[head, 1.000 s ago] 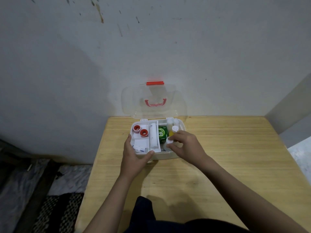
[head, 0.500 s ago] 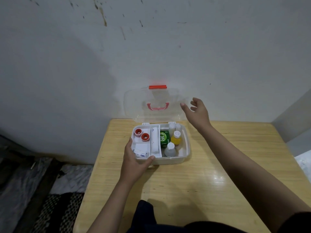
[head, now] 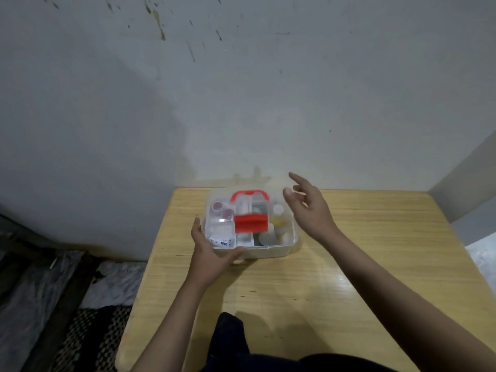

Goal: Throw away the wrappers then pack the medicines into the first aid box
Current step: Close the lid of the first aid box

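The white first aid box [head: 268, 252] sits at the back middle of the wooden table [head: 349, 277]. Its clear lid [head: 251, 218] with a red handle and red latch is swung down over the box, blurred by motion. Through the lid I make out red-capped rolls [head: 221, 209] at left and small bottles [head: 277, 218] at right. My left hand [head: 212, 253] grips the box's front left corner. My right hand [head: 308, 208] hovers just right of the lid, fingers spread, holding nothing.
A grey stained wall rises right behind the table. Crumpled plastic sheeting [head: 112, 283] and a black-and-white woven mat [head: 88, 339] lie on the floor to the left. Dark clothing [head: 228, 342] shows at the table's near edge.
My right hand left the bottles, reached up to the open lid and swung it down over the box. My left hand kept hold of the front left corner.
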`<control>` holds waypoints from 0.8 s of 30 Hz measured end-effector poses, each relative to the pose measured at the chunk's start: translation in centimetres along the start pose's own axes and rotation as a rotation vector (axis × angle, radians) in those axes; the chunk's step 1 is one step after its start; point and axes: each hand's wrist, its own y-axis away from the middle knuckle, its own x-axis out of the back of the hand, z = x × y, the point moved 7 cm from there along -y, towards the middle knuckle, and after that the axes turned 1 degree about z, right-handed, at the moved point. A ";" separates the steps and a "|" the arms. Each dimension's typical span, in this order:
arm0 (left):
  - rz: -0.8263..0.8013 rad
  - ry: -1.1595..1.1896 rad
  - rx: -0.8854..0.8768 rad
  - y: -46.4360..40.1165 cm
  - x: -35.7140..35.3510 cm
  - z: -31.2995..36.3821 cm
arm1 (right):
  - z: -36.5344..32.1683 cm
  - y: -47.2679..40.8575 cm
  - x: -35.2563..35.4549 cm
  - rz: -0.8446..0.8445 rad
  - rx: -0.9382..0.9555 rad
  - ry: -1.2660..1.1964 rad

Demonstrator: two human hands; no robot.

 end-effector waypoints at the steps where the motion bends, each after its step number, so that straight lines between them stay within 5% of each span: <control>1: -0.005 0.031 0.019 0.1 0.1 0.1 | 0.4 0.8 -0.3 -0.019 -0.002 0.020; 6: 0.090 0.192 0.065 0.1 0.6 0.1 | 1.3 3.0 -1.1 -0.032 0.028 0.150; 24: 0.059 0.121 -0.055 0.3 0.8 1.1 | 0.9 4.7 -4.0 -0.153 0.032 0.279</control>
